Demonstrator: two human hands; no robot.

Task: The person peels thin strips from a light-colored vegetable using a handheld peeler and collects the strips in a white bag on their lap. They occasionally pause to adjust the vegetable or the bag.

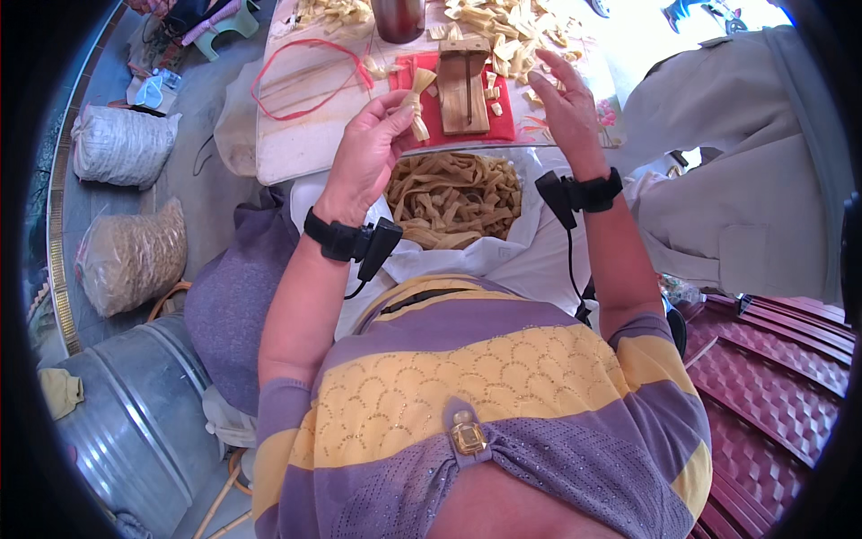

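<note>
My left hand (367, 145) pinches a pale yellow strip (421, 84), gathered at its middle and fanned out at the top, between thumb and fingers. Just right of it stands a wooden jig (458, 101) with a long dark slot or rod along it and a raised block at its far end. The jig rests on a red mat (502, 129). My right hand (571, 111) hovers over the table's right side with fingers apart, holding nothing, near a heap of similar pale pieces (518, 40). Below the table edge, a white bag (525, 232) holds many tan strips (451, 195).
A red loop of strap (259, 101) lies on the table (303, 145), and a dark cylindrical container (399, 20) stands at the back. Someone in grey trousers (727, 148) is close on my right. Filled sacks (124, 145) and a metal drum (135, 418) are at left.
</note>
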